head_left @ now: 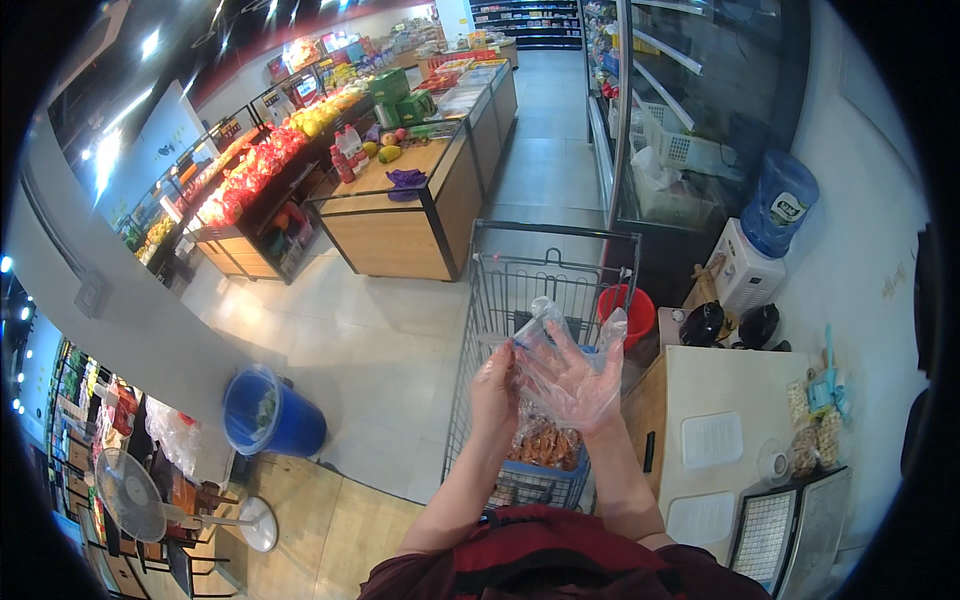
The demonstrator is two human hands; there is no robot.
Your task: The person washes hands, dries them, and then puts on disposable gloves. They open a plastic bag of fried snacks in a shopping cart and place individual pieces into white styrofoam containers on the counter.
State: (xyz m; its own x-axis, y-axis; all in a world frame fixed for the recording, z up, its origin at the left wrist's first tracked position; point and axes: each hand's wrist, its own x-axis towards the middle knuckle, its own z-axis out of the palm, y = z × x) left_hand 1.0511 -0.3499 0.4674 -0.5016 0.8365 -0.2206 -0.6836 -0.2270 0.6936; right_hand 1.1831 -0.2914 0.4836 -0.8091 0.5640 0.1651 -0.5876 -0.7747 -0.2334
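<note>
My right hand [574, 375] is inside a clear plastic glove [551, 401], its fingers spread and loose film standing past the fingertips. Bare and to its left, my left hand [496, 382] pinches the glove's film between thumb and fingers. Both hands are above a metal wire shopping cart [480, 300]. Below them in the cart lies a clear bag of reddish-brown food pieces [551, 446], by a blue edge; the hands and film hide part of the cart's load.
At right stands a cream-topped cabinet [757, 382] with white trays [711, 440]. A red bucket [630, 311] is beside the cart. Farther left are a blue bin [281, 420] and a white fan [131, 491]. A wooden display counter [386, 244] stands ahead, near a glass-doored cooler [675, 112].
</note>
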